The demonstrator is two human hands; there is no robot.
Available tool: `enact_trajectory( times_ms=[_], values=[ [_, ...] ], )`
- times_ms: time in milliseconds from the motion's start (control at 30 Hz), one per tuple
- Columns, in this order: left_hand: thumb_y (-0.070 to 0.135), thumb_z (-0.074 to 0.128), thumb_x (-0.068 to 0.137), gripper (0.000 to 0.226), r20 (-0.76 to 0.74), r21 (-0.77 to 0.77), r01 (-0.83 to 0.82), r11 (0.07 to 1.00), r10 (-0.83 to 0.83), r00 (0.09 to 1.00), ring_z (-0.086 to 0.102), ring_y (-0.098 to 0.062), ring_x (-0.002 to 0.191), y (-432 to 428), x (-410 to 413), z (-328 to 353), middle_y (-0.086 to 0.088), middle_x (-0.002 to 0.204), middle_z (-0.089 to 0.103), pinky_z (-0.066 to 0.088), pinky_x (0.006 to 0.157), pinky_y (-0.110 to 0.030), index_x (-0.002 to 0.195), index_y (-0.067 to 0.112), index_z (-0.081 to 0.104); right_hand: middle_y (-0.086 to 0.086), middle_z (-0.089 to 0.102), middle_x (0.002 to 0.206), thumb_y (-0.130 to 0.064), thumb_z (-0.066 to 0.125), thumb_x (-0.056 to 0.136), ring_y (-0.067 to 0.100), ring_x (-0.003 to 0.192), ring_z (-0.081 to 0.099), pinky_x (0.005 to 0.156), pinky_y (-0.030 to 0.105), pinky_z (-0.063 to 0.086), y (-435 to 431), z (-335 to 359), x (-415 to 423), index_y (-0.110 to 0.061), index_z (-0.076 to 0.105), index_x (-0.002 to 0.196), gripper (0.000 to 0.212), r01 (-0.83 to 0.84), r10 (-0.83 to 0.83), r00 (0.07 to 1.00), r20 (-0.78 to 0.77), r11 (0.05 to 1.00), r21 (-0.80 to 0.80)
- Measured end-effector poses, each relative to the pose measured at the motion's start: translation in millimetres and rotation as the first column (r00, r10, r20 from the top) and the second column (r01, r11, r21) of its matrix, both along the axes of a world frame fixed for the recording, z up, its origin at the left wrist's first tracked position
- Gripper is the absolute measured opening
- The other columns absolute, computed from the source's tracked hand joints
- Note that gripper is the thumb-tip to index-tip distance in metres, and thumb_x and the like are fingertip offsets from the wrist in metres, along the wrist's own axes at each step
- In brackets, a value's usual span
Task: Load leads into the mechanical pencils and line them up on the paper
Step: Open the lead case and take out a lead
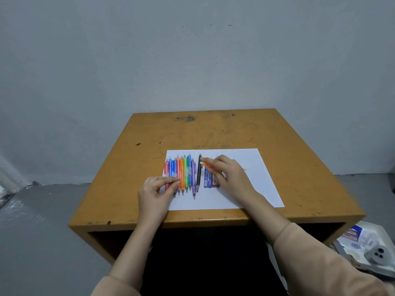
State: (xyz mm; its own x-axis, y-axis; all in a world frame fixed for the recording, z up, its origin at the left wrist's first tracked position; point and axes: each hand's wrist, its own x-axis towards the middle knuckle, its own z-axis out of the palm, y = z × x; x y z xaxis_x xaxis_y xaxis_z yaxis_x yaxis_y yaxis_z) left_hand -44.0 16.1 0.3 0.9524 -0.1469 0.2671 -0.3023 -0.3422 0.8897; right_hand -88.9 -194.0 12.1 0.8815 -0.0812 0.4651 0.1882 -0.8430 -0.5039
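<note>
A white sheet of paper [252, 182] lies on a small wooden desk [213, 129]. Several coloured mechanical pencils [185, 174] lie side by side on the paper's left part, tips toward me, with a purple pencil [193, 180] and a black pencil [199, 171] to their right. Two lead boxes [210, 180], one blue and one red, lie beside the black pencil. My right hand [232, 174] holds an orange pencil [206, 164] above the boxes. My left hand [157, 189] rests at the row's left end, fingers curled and touching the pencils there.
The desk stands against a grey wall, its near edge just below the paper. On the floor at the lower right sits a white tray [367, 248] holding packaging and a grey object. Grey floor stretches to the left.
</note>
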Motion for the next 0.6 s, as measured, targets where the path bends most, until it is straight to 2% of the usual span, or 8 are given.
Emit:
enact_trajectory(
  times_ms=[67, 133, 267, 400, 600],
  values=[
    [0.021, 0.078, 0.076, 0.016, -0.016, -0.014, 0.011, 1.000, -0.011, 1.000, 0.054, -0.004, 0.099, 0.2, -0.2, 2.0, 0.015, 0.090, 0.063, 0.050, 0.073, -0.025, 0.082, 0.034, 0.071, 0.002, 0.061, 0.100, -0.009, 0.054, 0.094, 0.012, 0.087, 0.050, 0.074, 0.025, 0.034, -0.7, -4.9, -1.1, -0.022, 0.063, 0.124, 0.034, -0.021, 0.022, 1.000, 0.021, 0.997, -0.069],
    [0.022, 0.078, 0.076, 0.015, -0.032, -0.023, 0.016, 1.000, -0.016, 0.999, 0.054, -0.005, 0.100, 0.2, -0.3, 2.8, 0.016, 0.091, 0.063, 0.048, 0.071, -0.021, 0.083, 0.034, 0.071, 0.002, 0.063, 0.102, -0.005, 0.054, 0.092, 0.011, 0.095, 0.050, 0.078, 0.025, 0.030, -2.1, -7.6, -1.7, -0.019, 0.065, 0.120, 0.033, -0.029, 0.034, 0.999, 0.039, 0.994, -0.110],
    [0.025, 0.077, 0.075, 0.014, -0.052, -0.037, 0.002, 0.999, -0.003, 0.999, 0.054, -0.007, 0.099, 0.7, 0.4, 1.5, 0.011, 0.094, 0.065, 0.046, 0.066, -0.018, 0.087, 0.030, 0.073, 0.001, 0.067, 0.106, -0.002, 0.055, 0.091, 0.013, 0.101, 0.053, 0.084, 0.026, 0.031, -2.0, -6.8, -3.4, -0.015, 0.066, 0.117, 0.031, -0.016, 0.021, 0.999, 0.050, 0.996, -0.091],
    [0.024, 0.077, 0.075, 0.013, -0.033, -0.053, -0.006, 0.999, 0.004, 0.999, 0.056, -0.008, 0.097, 0.7, -1.0, 2.4, 0.012, 0.092, 0.064, 0.044, 0.064, -0.016, 0.086, 0.030, 0.072, 0.000, 0.065, 0.103, 0.004, 0.053, 0.088, 0.010, 0.098, 0.049, 0.082, 0.026, 0.031, -2.8, -9.2, -3.7, -0.021, 0.065, 0.118, 0.041, -0.012, 0.018, 0.999, 0.052, 0.993, -0.116],
    [0.024, 0.076, 0.076, 0.014, -0.035, -0.052, 0.000, 0.999, -0.002, 0.999, 0.055, -0.006, 0.098, 0.8, -1.9, 3.3, 0.016, 0.091, 0.063, 0.045, 0.066, -0.018, 0.085, 0.034, 0.071, 0.001, 0.063, 0.100, 0.003, 0.045, 0.085, 0.011, 0.097, 0.047, 0.080, 0.027, 0.028, -2.9, -10.3, -3.2, -0.022, 0.068, 0.113, 0.044, -0.047, 0.049, 0.999, 0.014, 0.990, -0.135]
  ],
)
